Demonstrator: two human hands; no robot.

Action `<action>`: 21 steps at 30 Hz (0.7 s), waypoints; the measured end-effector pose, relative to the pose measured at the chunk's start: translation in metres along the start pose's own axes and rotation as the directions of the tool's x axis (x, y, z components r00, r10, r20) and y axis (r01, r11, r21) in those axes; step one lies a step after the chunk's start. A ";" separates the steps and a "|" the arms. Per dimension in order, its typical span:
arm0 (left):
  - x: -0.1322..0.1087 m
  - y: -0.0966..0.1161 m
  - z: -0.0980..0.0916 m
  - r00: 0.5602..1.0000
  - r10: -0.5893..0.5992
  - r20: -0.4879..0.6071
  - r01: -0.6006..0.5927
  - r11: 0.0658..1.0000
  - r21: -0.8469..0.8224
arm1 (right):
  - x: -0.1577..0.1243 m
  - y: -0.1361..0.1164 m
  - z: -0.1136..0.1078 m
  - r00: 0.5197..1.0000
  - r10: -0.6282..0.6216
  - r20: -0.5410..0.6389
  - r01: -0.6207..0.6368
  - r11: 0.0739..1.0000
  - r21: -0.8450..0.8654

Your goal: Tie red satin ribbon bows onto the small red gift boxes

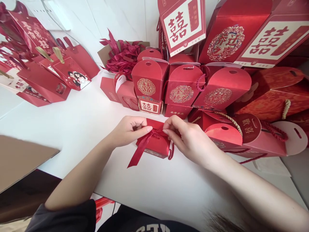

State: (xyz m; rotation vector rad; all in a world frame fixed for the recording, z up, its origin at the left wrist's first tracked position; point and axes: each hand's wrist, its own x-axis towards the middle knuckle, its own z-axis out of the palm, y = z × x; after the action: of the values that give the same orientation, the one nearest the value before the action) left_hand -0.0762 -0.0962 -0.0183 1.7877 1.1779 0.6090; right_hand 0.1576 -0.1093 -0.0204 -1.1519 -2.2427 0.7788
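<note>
A small red gift box (156,146) lies on the white table between my hands, a dark red cord looped at its right side. Across its top runs a dark red satin ribbon (139,151), knotted or looped near the middle, with one tail hanging over the front left onto the table. My left hand (131,130) is closed, thumb and fingers pinching the ribbon left of the knot. From the right, my right hand (183,133) pinches the ribbon between thumb and forefinger. The fingers partly hide the knot, so its exact shape is unclear.
Stacked red gift boxes (184,85) with cord handles stand behind and to the right. A cardboard box (103,54) holds a heap of red ribbons (123,56). Red gift bags (72,74) stand at the back left. A brown cardboard flap (24,161) juts in at the left.
</note>
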 end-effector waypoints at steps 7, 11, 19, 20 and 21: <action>0.004 -0.008 0.008 0.999 0.004 -0.041 -0.007 0.996 -0.086 | 0.002 0.001 -0.001 0.997 0.042 0.068 -0.053 0.984 0.170; 0.005 -0.011 0.011 0.997 -0.006 -0.079 -0.001 0.996 -0.090 | 0.003 0.002 0.000 0.995 0.035 0.094 -0.058 0.967 0.248; 0.010 -0.018 0.008 1.000 -0.001 0.000 0.001 0.966 -0.259 | 0.008 0.009 0.000 0.978 0.104 0.183 -0.181 0.858 0.481; 0.010 -0.019 0.007 1.000 -0.002 0.011 0.005 0.962 -0.274 | 0.009 0.010 0.000 0.974 0.110 0.199 -0.199 0.837 0.510; 0.011 -0.019 0.006 1.000 -0.001 0.018 0.006 0.960 -0.279 | 0.010 0.011 -0.001 0.971 0.115 0.208 -0.210 0.825 0.524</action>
State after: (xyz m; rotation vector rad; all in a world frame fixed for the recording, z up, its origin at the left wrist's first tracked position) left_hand -0.0757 -0.0860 -0.0386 1.5482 1.0272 0.7186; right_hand 0.1591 -0.0959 -0.0255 -1.0231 -1.8585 1.5198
